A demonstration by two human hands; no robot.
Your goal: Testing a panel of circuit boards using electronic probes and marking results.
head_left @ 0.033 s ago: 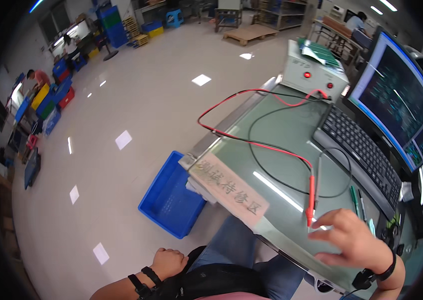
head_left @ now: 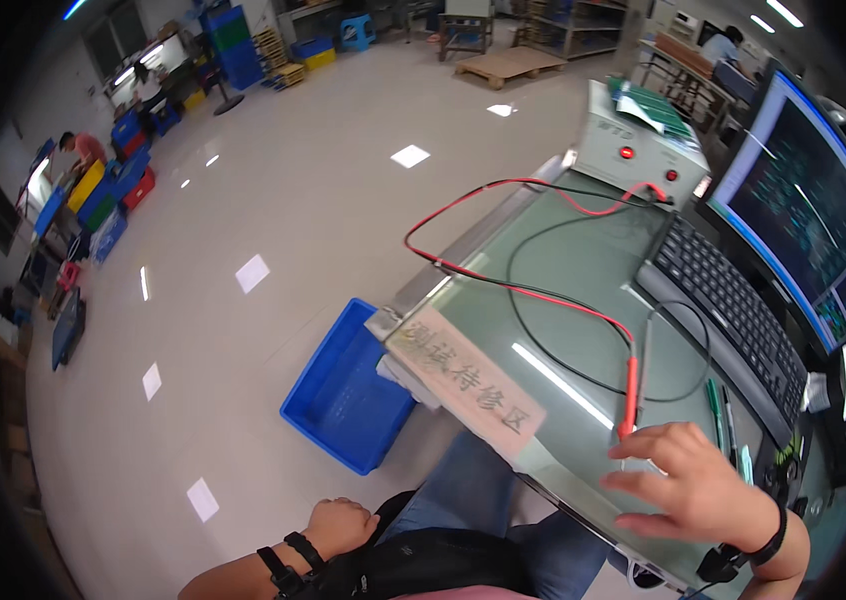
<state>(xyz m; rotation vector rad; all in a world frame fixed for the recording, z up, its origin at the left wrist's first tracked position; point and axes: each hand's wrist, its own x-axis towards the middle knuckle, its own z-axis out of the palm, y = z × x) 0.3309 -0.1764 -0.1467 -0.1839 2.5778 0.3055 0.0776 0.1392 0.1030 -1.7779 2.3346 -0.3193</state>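
My right hand hovers over the near part of the green-topped table, its fingers apart and nothing between them. Just beyond its fingertips lies a red test probe, its tip end pointing toward me. A black probe lies partly behind the red one. Red and black leads loop back to a pale power supply box with two lit red buttons. Down by my lap at the left, my left hand rests curled into a loose fist, apart from the table.
A monitor and black keyboard stand on the right, with pens nearer me. A blue bin sits below the table's left edge. A paper label covers the table corner. People work at far benches.
My right hand has shifted slightly left, closer to the red probe's tip. The whole view has moved a little; my left hand stays put.
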